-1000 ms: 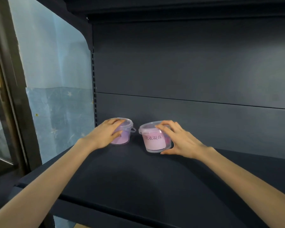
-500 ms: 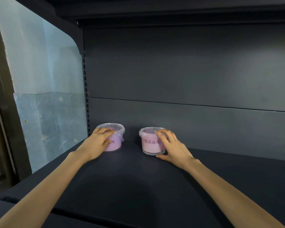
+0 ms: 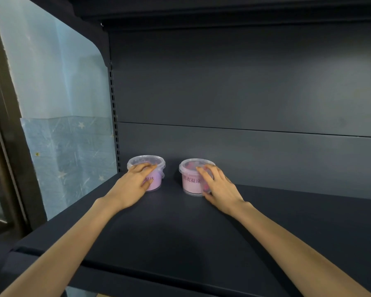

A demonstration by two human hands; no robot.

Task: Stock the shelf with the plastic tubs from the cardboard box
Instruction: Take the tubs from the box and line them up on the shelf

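Two small clear plastic tubs with lids stand upright at the back left of the dark shelf (image 3: 180, 236). The left tub (image 3: 153, 166) has purple contents and a label with red characters. My left hand (image 3: 133, 186) grips its front and left side, fingers curled over the lid rim. The right tub (image 3: 190, 179) has pink contents and a similar label. My right hand (image 3: 220, 188) holds its right side, fingers on the lid and thumb low at the base. A gap separates the tubs. The cardboard box is not in view.
The shelf's dark back panel (image 3: 244, 103) rises just behind the tubs, and another shelf (image 3: 223, 9) closes the space overhead. A slotted upright (image 3: 114, 116) marks the left end, with a pale blue wall (image 3: 62, 125) beyond. The shelf surface extends to the right.
Both hands have pushed the tubs deeper, toward the back panel, and the tubs stand further apart. The view has shifted slightly.
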